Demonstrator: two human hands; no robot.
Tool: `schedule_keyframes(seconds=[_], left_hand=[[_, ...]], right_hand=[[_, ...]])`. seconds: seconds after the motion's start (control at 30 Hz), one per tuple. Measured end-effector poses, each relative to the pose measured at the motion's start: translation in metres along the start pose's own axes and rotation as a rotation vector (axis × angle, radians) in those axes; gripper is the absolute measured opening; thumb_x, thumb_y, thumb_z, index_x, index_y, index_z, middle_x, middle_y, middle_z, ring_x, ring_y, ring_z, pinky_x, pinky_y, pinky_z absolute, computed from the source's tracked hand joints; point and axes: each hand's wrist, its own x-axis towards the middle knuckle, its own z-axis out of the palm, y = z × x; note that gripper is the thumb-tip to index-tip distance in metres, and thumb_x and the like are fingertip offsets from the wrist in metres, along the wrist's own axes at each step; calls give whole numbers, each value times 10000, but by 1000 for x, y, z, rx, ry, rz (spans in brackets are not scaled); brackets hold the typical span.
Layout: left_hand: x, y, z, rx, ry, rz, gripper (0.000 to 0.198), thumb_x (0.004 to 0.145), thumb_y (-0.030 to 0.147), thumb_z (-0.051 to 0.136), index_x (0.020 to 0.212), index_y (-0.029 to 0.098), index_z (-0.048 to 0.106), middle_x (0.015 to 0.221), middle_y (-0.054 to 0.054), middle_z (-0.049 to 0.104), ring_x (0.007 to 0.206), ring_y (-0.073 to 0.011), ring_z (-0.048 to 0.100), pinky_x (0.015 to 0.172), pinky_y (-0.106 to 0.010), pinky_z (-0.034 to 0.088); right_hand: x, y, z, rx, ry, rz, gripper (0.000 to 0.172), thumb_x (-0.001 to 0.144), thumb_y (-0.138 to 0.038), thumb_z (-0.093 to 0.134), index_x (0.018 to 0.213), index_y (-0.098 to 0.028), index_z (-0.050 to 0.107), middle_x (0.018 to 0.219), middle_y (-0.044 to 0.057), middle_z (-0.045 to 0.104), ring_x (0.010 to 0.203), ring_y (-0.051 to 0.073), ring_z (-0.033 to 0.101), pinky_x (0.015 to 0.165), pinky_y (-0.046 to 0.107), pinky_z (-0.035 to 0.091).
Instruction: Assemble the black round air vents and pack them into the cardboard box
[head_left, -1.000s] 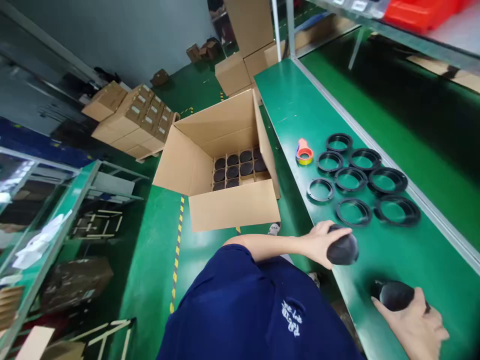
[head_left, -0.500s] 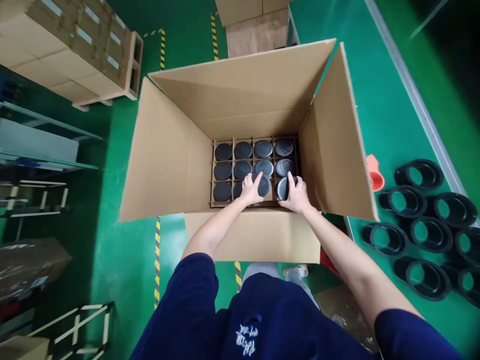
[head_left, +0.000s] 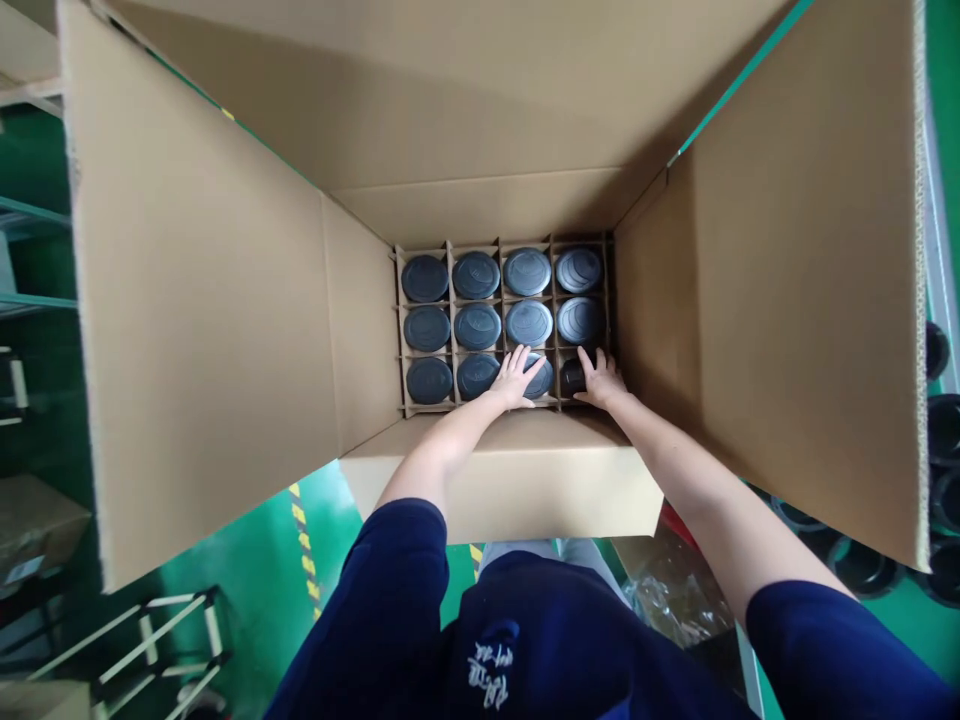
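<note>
Both of my arms reach down into a large open cardboard box [head_left: 225,300]. A cardboard grid [head_left: 450,300] at its bottom holds several round black parts [head_left: 477,325], one per cell. My left hand [head_left: 514,378] lies with spread fingers on the black part [head_left: 538,376] in the near row, third cell. My right hand [head_left: 600,380] rests with fingers apart on the black part [head_left: 574,376] in the near right corner cell. Neither hand grips anything.
The box's tall flaps stand up on the left, far side and right [head_left: 795,300]. Black rings [head_left: 941,430] lie on the green bench at the right edge. Green floor with yellow-black tape [head_left: 300,530] and a metal frame [head_left: 150,640] show at lower left.
I carried two black parts from the green bench into the box and set them in the near row cells. My head has since moved closer over the box and both hands have flattened.
</note>
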Motion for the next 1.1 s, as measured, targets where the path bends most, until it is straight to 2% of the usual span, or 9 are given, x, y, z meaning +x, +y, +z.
schedule_keyframes(seconds=[0.13,0.2,0.3,0.43,0.7,0.8,0.9,1.0,1.1], left_hand=[[-2,-6,2,5,-13,91,827,914,430,664,1625,195,312,1748,-160,52,1620,-315,-38,1285,-573,16],[0,-5,5,42,-19,88,763,955,428,606,1625,204,319,1749,-150,54,1620,-313,-42,1277,-600,-15],[3,-2,10,72,-20,78,751,970,434,586,1634,222,305,1751,-146,24,1619,-329,-37,1269,-628,-29],[4,-1,11,98,-24,74,756,974,441,577,1638,225,289,1751,-149,2,1618,-333,-45,1268,-637,-15],[-3,13,9,142,-12,68,792,992,390,522,1656,128,179,1740,-189,33,1621,-315,-34,1266,-640,-36],[2,29,8,139,-71,212,723,1005,372,466,1651,162,220,1747,-133,87,1624,-284,3,1273,-619,-57],[16,47,1,170,-184,303,672,998,340,452,1631,177,298,1736,-119,163,1622,-266,72,1287,-578,-39],[16,69,-10,231,-227,304,703,958,347,534,1610,158,347,1712,-167,225,1611,-286,145,1289,-557,13],[5,87,-24,310,-179,287,646,917,328,585,1536,183,471,1644,-219,368,1576,-334,263,1263,-606,90]], right_hand=[[-2,-11,-4,-118,7,-94,1031,923,-420,673,1680,-229,0,1639,264,220,1380,396,435,1063,504,472],[-4,-23,-5,-153,21,-69,916,963,-357,595,1681,-179,55,1516,294,370,1222,344,568,958,454,535],[-12,-41,-6,-109,41,-6,696,1011,-191,356,1668,-119,138,1343,298,483,1027,295,674,825,422,578],[-20,-59,-4,-22,72,4,649,988,-68,166,1635,-73,228,1218,286,550,972,293,709,819,462,588],[-27,-69,-19,38,-21,13,668,996,-135,353,1648,-117,209,1401,342,489,1194,378,623,902,577,556],[-63,-63,-28,59,21,-119,628,1000,-216,447,1606,-110,319,1462,301,482,1314,371,526,1018,541,513],[-122,-45,-26,206,122,-367,510,1012,-319,510,1481,-119,500,1415,224,557,1282,302,551,1069,432,496],[-194,-20,-1,496,295,-554,430,1050,-394,454,1370,-146,600,1277,170,652,1171,248,621,1045,404,513],[-259,9,35,723,452,-483,422,1060,-419,442,1317,-157,648,1188,139,705,1106,217,655,1020,370,523]])
